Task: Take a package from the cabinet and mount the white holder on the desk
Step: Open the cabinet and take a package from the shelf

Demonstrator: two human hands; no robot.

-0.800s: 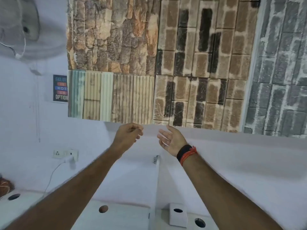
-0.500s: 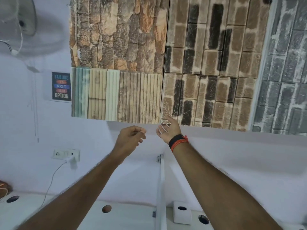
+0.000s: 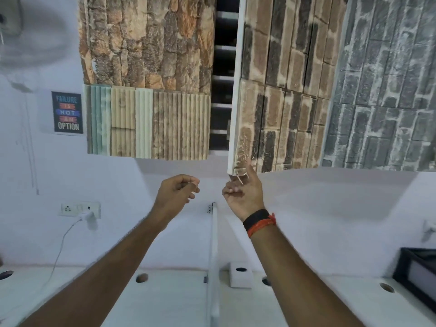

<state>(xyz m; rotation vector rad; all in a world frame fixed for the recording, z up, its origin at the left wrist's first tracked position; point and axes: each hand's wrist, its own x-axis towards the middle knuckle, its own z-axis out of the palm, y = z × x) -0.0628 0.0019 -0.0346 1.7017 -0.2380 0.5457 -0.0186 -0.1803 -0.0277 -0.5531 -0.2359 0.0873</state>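
right hand (image 3: 243, 193) fingertips at cabinet door (image 3: 280, 90) bottom corner

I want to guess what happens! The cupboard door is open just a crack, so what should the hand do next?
Probably swing the brick-patterned door wider. The right hand holds its bottom corner, and only a narrow gap shows shelves; no package is visible yet.

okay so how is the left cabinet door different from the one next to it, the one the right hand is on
The left cabinet door sits shut and flat; the brick-pattern door is swung partly open, showing dark shelves in the gap. The left cabinet door has rough stone cladding above ribbed strips; the brick-pattern door is brick-patterned all over. The right hand is at the brick-pattern door's lower corner; the left hand touches neither. Both hang above the desk.
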